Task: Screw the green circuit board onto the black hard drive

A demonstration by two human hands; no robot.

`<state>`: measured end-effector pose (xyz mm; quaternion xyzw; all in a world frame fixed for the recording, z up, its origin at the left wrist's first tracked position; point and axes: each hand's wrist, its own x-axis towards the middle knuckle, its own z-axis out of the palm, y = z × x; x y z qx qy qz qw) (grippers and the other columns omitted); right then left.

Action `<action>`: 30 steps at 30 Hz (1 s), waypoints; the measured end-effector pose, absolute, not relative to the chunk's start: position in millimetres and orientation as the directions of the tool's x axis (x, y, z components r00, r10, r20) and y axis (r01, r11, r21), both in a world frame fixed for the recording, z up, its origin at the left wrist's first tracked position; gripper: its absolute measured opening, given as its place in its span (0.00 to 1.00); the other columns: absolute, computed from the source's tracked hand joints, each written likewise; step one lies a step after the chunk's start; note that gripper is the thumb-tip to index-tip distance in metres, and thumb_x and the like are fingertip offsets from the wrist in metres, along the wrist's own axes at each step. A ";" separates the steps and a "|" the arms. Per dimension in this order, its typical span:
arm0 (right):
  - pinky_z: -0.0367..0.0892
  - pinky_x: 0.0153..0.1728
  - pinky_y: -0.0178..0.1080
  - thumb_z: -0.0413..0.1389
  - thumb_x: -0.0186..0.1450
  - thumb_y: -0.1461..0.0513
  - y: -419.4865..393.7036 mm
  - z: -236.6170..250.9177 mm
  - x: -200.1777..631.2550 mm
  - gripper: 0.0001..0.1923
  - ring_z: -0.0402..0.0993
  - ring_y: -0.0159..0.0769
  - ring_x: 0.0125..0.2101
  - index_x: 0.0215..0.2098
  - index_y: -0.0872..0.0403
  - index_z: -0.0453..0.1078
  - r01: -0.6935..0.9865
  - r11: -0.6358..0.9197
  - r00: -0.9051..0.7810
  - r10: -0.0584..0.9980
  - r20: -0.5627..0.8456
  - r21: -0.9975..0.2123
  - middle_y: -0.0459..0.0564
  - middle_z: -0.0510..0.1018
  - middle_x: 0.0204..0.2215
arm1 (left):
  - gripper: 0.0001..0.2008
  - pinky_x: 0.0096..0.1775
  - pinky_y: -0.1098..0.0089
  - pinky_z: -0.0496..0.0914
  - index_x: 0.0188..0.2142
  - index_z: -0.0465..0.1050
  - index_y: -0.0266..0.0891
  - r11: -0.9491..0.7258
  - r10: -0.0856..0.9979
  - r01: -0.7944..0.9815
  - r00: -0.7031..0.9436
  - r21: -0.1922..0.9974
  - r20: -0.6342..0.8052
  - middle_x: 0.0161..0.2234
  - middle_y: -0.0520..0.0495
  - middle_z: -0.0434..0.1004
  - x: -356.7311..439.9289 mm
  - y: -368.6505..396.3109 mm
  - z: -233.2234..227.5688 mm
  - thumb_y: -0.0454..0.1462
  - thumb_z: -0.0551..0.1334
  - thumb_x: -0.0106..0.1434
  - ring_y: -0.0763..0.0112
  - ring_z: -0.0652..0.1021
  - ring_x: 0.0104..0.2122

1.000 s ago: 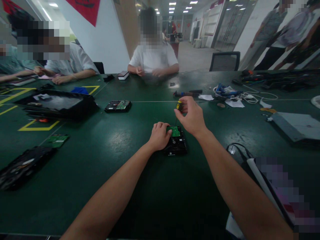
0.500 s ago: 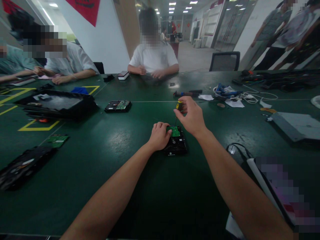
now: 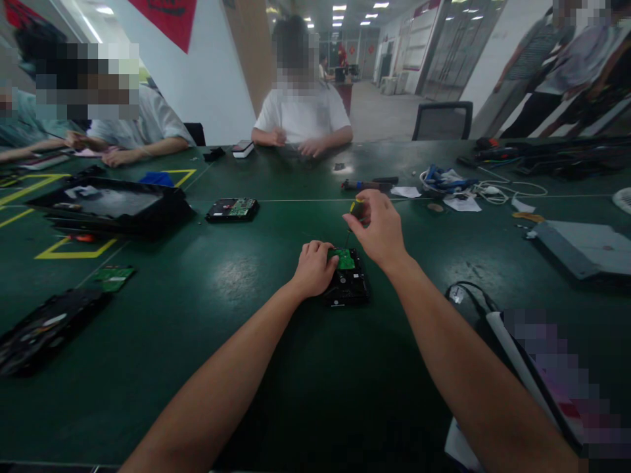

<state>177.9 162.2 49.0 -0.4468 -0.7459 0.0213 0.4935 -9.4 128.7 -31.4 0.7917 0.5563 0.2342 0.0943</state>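
Head view: right hand (image 3: 379, 231) hides most of the screwdriver (image 3: 353, 211).

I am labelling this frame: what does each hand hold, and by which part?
The right hand holds a screwdriver by its yellow-and-black handle, tip down over the hard drive. The left hand grips that drive at its left edge.

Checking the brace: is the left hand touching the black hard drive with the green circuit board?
Touching. The head view shows the left hand resting on the left edge of the black hard drive, fingertips overlapping its green circuit board.
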 end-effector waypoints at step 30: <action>0.75 0.45 0.51 0.55 0.66 0.66 160.0 52.6 173.1 0.20 0.76 0.46 0.43 0.56 0.51 0.65 0.611 0.649 -0.167 0.665 0.727 -0.453 0.57 0.75 0.48 | 0.18 0.59 0.53 0.65 0.58 0.69 0.38 -0.366 0.923 0.830 0.268 0.420 0.276 0.54 0.37 0.71 -9.4 128.6 -31.8 0.42 0.55 0.74 0.51 0.68 0.56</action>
